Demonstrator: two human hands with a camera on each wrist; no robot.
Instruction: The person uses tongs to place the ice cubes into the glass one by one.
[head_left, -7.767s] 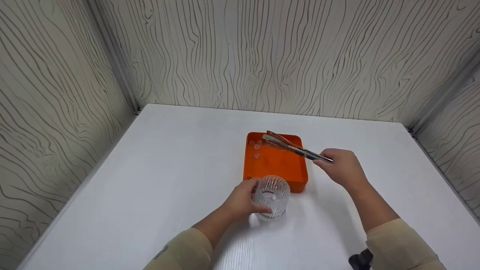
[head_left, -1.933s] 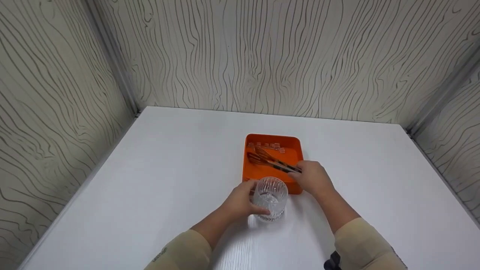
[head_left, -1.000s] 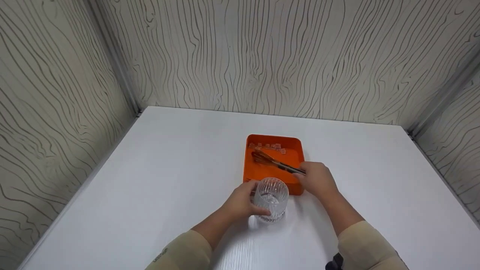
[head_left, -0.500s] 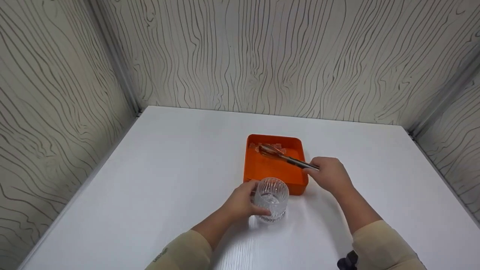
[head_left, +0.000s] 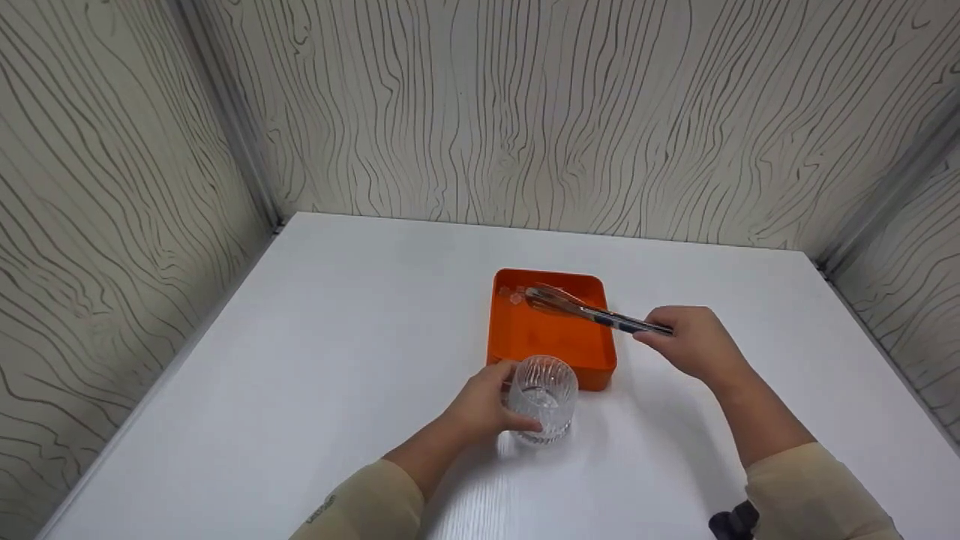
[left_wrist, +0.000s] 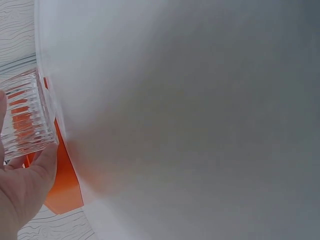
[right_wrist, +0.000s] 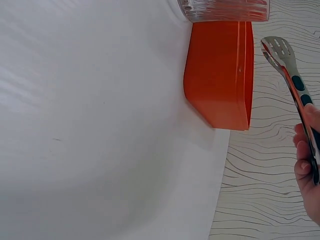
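Observation:
My left hand (head_left: pixel 484 405) curls round the side of a ribbed clear glass (head_left: pixel 544 397), which stands at the front edge of an orange tray (head_left: pixel 551 337). Several small clear cubes (head_left: pixel 516 298) lie at the tray's back left; the tongs hide the rest of that area. In my right hand (head_left: pixel 697 341), right of the tray, are metal tongs (head_left: pixel 615 321) with dark grip patches, their heads over the back of the tray. The right wrist view shows the slotted head of the tongs (right_wrist: pixel 280 52) above the tray's rim; whether anything is between the heads I cannot tell.
The white table (head_left: pixel 337 337) carries the tray near its middle. Wood-patterned panels (head_left: pixel 465 112) rise behind it and at both sides. A dark object (head_left: pixel 733 521) is beside the right sleeve at the front.
The right hand has moved right and slightly back from over the tray's right edge, taking the tongs along. The tongs' heads went from mid-tray to over the back. The left hand and glass stayed still.

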